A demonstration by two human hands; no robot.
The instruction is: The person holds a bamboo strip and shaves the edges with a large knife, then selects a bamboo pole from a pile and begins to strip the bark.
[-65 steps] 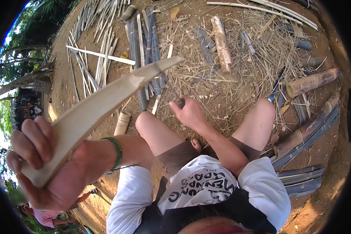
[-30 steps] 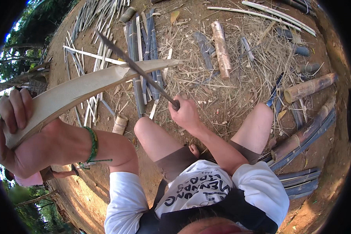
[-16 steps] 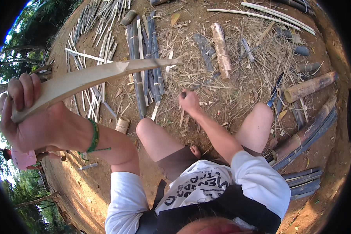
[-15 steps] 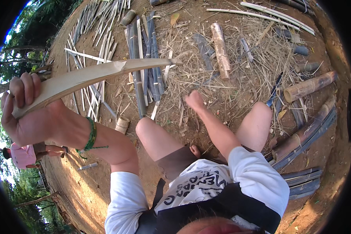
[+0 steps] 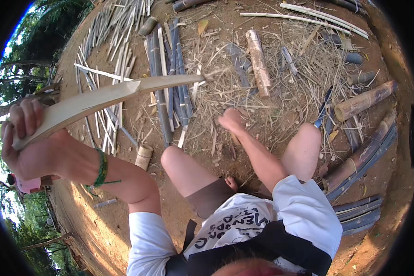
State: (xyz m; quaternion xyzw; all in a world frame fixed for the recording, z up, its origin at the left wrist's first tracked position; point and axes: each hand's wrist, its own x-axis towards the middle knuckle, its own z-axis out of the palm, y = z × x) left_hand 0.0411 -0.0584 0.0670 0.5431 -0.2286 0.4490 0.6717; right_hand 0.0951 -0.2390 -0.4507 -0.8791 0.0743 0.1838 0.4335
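Raised high at the left, my left hand (image 5: 32,133) is wrapped round the near end of a long pale split of bamboo (image 5: 89,99). The split slants across toward the middle of the view, its far part narrower, with a ragged, fibrous tip. A notch or step shows along its upper edge. My right hand (image 5: 231,120) is closed in a fist just beyond and between my knees, low over the ground. A small light brown piece shows under its wrist, but what the fist holds is mostly hidden. The split's tip is apart from my right hand.
Dark bamboo strips (image 5: 161,92) lie beyond my left knee, with pale strips (image 5: 124,69) farther left. Shavings surround a bamboo section (image 5: 258,64). At the right lie a bamboo tube (image 5: 365,100), a blue-and-dark tool (image 5: 324,108) and dark splits (image 5: 356,215). A person (image 5: 30,184) is far left.
The bamboo split has shifted slightly down and left, its tip dipping, with my left hand still round it. My right fist has moved barely. The distant person shows less.
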